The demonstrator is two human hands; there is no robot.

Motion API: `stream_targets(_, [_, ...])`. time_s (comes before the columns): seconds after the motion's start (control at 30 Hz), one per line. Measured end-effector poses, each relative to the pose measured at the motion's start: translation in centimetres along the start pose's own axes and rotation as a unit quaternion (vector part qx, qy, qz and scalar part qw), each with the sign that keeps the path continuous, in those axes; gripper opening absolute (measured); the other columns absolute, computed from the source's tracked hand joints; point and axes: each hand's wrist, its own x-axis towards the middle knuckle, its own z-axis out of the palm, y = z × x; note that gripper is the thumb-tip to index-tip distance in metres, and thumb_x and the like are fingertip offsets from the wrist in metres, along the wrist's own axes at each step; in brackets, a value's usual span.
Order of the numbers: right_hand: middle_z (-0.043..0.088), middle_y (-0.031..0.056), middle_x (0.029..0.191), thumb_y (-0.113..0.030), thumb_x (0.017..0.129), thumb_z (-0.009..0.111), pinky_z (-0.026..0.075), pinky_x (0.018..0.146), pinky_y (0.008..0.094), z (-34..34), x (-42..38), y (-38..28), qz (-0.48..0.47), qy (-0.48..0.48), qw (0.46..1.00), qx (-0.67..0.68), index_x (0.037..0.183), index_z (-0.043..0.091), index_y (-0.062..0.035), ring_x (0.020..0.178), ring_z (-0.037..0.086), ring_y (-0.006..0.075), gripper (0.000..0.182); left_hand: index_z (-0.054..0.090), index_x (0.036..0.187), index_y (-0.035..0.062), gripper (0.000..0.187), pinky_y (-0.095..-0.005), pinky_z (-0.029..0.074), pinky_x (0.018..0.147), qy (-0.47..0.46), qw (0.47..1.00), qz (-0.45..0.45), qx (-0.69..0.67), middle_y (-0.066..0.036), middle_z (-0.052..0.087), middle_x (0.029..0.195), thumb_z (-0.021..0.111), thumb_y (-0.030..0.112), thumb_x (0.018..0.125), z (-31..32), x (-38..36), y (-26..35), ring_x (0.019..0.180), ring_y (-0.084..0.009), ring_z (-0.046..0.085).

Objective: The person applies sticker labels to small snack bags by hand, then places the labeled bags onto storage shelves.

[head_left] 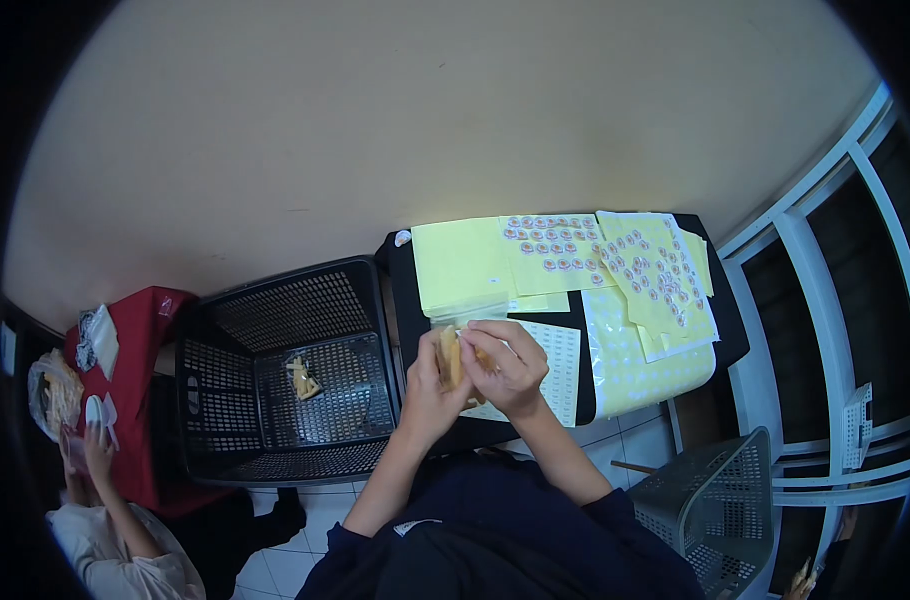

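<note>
Near the front edge of the black-covered table (405, 290), my left hand (432, 385) and my right hand (507, 368) are close together around a clear plastic bag (470, 308) with yellowish stick-like pieces inside. The fingers of both hands are closed on the bag. Beneath and beyond them lie a sheet of small printed labels (563, 375), a plain yellow sheet (460, 262) and yellow sheets with round stickers (555, 240). What the right fingertips pinch is too small to tell.
On the left, a black basket (285, 468) holds a few yellowish packets (302, 378). Beyond it, a person (125, 545) sits by a red-covered table (135, 400) with bags. A grey-green basket (710, 510) stands at right, near a window frame (765, 390).
</note>
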Motion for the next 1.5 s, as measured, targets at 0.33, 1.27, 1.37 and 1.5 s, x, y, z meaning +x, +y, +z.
stream_targets(0.33, [0.060,0.0090,0.075,0.004,0.058,0.066,0.048,0.054,0.0256,-0.5,0.4,-1.1,-0.037,-0.002,0.999,-0.033,0.076,0.061,-0.0016,0.062,0.059,0.0203,0.019,0.029,0.116,0.0000,0.057,-0.0360,0.047,0.073,-0.008,0.997,0.063,0.043,-0.022,0.051,0.101,0.062,0.006,0.069,-0.2,-0.7,2.1,0.090,-0.0369,0.055])
stream_targets(1.27, [0.052,0.0035,0.087,-0.008,0.064,0.063,0.040,0.077,0.0323,-2.2,-0.9,-5.2,0.045,-0.080,0.979,-0.181,0.093,0.063,-0.0107,0.087,0.049,0.0224,0.029,0.029,0.117,0.0013,0.059,-0.0358,0.048,0.073,-0.080,0.992,0.095,0.005,-0.023,0.051,0.103,0.063,0.008,0.070,-1.4,-1.4,2.6,0.092,-0.0358,0.055])
stream_targets(1.37, [0.052,0.0032,0.088,-0.010,0.064,0.063,0.039,0.076,0.0331,-2.7,-1.4,-5.6,0.044,-0.073,0.974,-0.210,0.094,0.063,-0.0129,0.088,0.048,0.0227,0.030,0.029,0.117,0.0010,0.056,-0.0342,0.047,0.074,-0.108,0.990,0.094,-0.006,-0.021,0.052,0.101,0.060,0.005,0.071,-1.2,-1.6,2.8,0.091,-0.0319,0.056])
stream_targets(1.5, [0.052,0.0041,0.089,-0.013,0.062,0.065,0.038,0.076,0.0332,-3.3,-1.6,-6.5,0.093,-0.019,0.957,-0.275,0.093,0.064,-0.0135,0.088,0.048,0.0233,0.030,0.028,0.117,0.0008,0.055,-0.0327,0.047,0.075,-0.132,0.986,0.089,-0.051,-0.018,0.052,0.101,0.059,0.002,0.072,-0.6,-2.0,2.6,0.092,-0.0271,0.056])
